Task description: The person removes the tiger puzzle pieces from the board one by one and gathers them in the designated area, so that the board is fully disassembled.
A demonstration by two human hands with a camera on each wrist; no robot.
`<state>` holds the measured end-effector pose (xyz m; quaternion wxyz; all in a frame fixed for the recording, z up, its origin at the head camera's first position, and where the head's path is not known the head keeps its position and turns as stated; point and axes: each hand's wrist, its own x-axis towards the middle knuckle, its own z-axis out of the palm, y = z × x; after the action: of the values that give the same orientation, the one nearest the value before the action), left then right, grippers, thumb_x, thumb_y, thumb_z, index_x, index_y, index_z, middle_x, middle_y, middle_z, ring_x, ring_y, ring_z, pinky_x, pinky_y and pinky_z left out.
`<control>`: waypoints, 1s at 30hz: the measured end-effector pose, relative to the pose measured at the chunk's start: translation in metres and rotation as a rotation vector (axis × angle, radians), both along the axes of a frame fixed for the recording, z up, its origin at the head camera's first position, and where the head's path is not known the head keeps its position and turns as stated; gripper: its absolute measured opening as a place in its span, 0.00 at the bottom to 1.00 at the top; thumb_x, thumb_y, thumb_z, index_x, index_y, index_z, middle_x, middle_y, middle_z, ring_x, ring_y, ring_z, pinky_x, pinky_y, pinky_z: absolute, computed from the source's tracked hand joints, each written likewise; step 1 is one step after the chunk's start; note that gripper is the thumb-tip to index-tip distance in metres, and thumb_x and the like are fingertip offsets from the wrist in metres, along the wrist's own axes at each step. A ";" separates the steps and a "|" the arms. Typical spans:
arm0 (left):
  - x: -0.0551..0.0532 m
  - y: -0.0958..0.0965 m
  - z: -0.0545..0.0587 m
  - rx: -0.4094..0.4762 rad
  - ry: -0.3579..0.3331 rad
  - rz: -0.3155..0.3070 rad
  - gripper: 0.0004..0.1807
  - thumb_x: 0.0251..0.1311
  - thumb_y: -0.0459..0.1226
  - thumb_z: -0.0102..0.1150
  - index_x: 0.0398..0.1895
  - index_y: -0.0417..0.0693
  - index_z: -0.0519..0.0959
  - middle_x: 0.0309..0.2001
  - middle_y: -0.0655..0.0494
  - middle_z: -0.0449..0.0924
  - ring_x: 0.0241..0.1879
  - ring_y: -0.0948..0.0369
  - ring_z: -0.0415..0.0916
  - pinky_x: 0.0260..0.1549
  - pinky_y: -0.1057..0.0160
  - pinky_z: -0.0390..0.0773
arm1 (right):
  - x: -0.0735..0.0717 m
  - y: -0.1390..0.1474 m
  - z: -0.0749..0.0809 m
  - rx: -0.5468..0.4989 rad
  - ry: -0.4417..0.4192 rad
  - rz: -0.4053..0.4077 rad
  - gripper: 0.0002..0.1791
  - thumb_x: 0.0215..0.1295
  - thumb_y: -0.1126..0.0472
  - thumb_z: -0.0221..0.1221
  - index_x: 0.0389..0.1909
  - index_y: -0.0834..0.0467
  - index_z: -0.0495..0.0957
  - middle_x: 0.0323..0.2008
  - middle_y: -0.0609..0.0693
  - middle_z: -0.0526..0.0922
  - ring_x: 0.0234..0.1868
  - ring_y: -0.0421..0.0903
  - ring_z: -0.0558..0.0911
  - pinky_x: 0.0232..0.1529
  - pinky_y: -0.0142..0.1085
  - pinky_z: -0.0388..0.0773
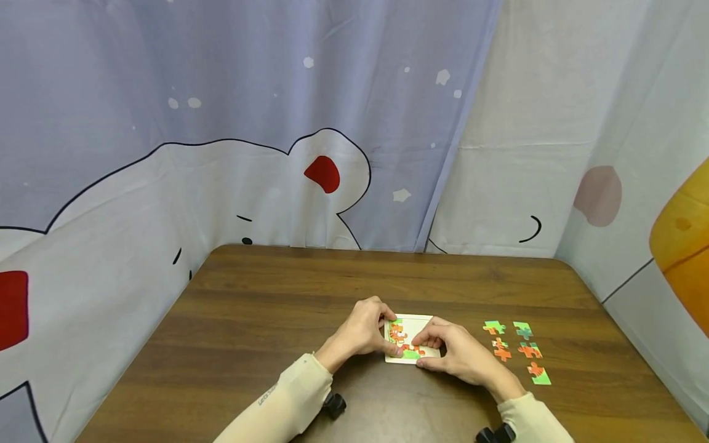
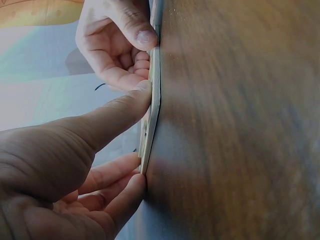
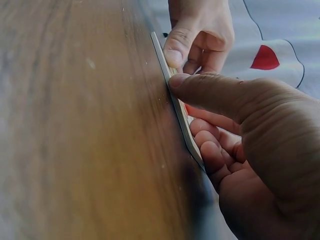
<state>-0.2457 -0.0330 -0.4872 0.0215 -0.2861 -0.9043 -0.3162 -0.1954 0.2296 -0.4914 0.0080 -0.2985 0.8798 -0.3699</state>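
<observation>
A small square jigsaw board (image 1: pixel 416 323) with a pale base lies flat on the table. Orange and green puzzle pieces (image 1: pixel 396 331) fill its left side and part of its near side. My left hand (image 1: pixel 362 326) grips the board's left part, fingers at the far left edge and thumb on the near left corner. From the right, my right hand (image 1: pixel 462 354) holds the board, its thumb at the near edge and other fingers curled by the right edge. Its index fingertip touches an orange piece (image 1: pixel 413 349) near the front; the fingers partly hide the board there.
To the right of the board, several loose puzzle pieces (image 1: pixel 530 350) lie spread in two rough columns on the brown wooden table (image 1: pixel 266 307). A patterned curtain (image 1: pixel 249 191) hangs behind the table and along its sides.
</observation>
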 end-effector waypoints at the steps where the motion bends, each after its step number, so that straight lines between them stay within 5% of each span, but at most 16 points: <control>1: 0.000 0.000 0.000 -0.004 -0.003 0.001 0.37 0.35 0.50 0.99 0.49 0.43 0.92 0.39 0.58 0.79 0.37 0.64 0.71 0.38 0.65 0.78 | 0.000 -0.001 0.000 -0.004 0.000 0.004 0.15 0.64 0.56 0.81 0.49 0.49 0.89 0.45 0.41 0.84 0.43 0.38 0.81 0.47 0.33 0.80; 5: 0.002 0.002 0.007 0.008 -0.045 0.000 0.37 0.33 0.47 0.99 0.49 0.42 0.92 0.37 0.57 0.78 0.36 0.63 0.72 0.36 0.65 0.77 | 0.000 -0.002 0.000 -0.011 0.001 0.010 0.17 0.64 0.57 0.82 0.49 0.50 0.87 0.44 0.42 0.84 0.42 0.39 0.81 0.47 0.33 0.80; 12: -0.025 0.003 -0.034 -0.001 -0.027 0.010 0.40 0.30 0.55 0.99 0.51 0.51 0.93 0.37 0.64 0.75 0.36 0.66 0.71 0.37 0.67 0.75 | -0.001 -0.004 0.002 -0.012 0.007 0.007 0.18 0.63 0.57 0.82 0.49 0.51 0.87 0.40 0.43 0.83 0.41 0.40 0.81 0.44 0.33 0.80; 14: -0.026 0.003 -0.036 -0.009 -0.017 0.003 0.41 0.29 0.56 0.98 0.51 0.51 0.93 0.37 0.64 0.76 0.37 0.65 0.71 0.37 0.67 0.76 | 0.000 -0.004 0.003 -0.021 0.006 0.007 0.18 0.62 0.57 0.82 0.49 0.52 0.87 0.39 0.43 0.83 0.39 0.40 0.81 0.43 0.34 0.81; 30: -0.007 0.003 -0.007 0.008 -0.009 -0.009 0.37 0.34 0.49 0.99 0.49 0.43 0.92 0.36 0.59 0.77 0.36 0.61 0.73 0.35 0.63 0.77 | -0.002 0.001 0.001 -0.073 -0.084 -0.005 0.11 0.70 0.69 0.73 0.48 0.53 0.89 0.37 0.44 0.84 0.36 0.37 0.81 0.39 0.32 0.80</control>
<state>-0.2532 -0.0305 -0.4944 0.0172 -0.2885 -0.9019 -0.3211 -0.1979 0.2301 -0.4901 0.0331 -0.2804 0.8654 -0.4140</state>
